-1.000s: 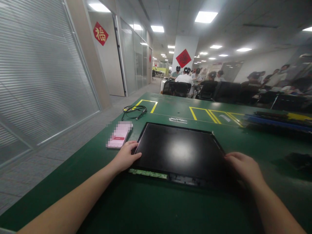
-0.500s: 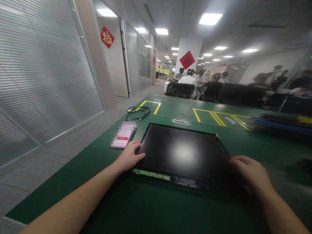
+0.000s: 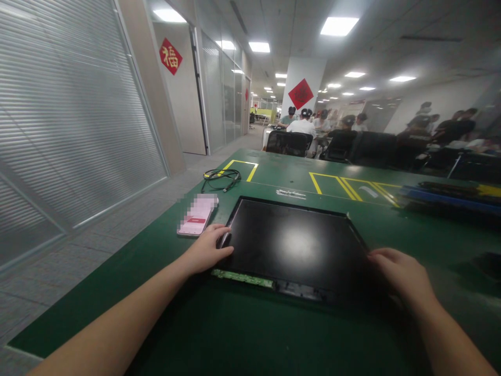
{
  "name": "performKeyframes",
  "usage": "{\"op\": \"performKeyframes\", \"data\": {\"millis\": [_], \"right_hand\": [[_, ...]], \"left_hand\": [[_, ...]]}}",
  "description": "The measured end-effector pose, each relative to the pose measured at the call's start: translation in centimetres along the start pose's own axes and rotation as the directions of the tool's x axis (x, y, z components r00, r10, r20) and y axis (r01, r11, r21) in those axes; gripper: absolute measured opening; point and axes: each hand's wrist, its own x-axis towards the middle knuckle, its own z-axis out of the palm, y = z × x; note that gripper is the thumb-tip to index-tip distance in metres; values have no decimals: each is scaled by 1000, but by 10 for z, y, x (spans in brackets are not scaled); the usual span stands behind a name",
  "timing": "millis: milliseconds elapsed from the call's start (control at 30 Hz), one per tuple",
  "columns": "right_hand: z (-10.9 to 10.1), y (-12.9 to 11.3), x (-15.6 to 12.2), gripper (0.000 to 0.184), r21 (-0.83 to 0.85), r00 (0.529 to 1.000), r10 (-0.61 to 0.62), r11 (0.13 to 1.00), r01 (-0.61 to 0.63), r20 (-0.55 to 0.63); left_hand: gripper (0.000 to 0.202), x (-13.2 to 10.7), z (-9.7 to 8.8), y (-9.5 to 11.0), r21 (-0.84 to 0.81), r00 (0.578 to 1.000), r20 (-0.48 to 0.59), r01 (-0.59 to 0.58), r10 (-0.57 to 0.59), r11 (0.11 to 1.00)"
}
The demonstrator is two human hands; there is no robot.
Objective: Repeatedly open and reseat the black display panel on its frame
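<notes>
A black display panel (image 3: pixel 293 243) lies flat on the green table (image 3: pixel 235 334), with a green circuit strip (image 3: pixel 240 278) along its near edge. My left hand (image 3: pixel 207 250) grips the panel's left edge, thumb on top and fingers curled round the side. My right hand (image 3: pixel 403 277) holds the panel's right edge near the front corner, fingers curled over it.
A phone with a pink screen (image 3: pixel 195 216) lies just left of the panel. A coiled black cable (image 3: pixel 219 178) lies farther back inside yellow floor-tape markings (image 3: pixel 344 185). Dark trays (image 3: pixel 446 198) sit at the right. Several people sit at desks beyond the table.
Both hands stay on the panel's edges. The view has shifted slightly to the left; the panel itself has hardly moved.
</notes>
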Motion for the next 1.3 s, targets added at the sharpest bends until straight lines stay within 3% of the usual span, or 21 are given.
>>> {"op": "performKeyframes", "data": {"millis": [300, 533, 800, 1300], "right_hand": [[1, 3, 0, 26, -9, 998, -52, 999, 52, -31], [2, 3, 1, 26, -14, 997, -57, 998, 57, -48], [2, 3, 0, 27, -22, 997, -61, 998, 60, -49], [6, 9, 6, 27, 9, 998, -44, 999, 45, -49]], "left_hand": [[69, -9, -13, 0, 119, 990, 41, -136, 132, 984], [65, -10, -26, 7, 273, 953, 226, -261, 202, 926], [59, -8, -30, 6, 227, 915, 314, -333, 255, 915], [45, -6, -25, -8, 141, 823, 296, -540, 485, 830]]}}
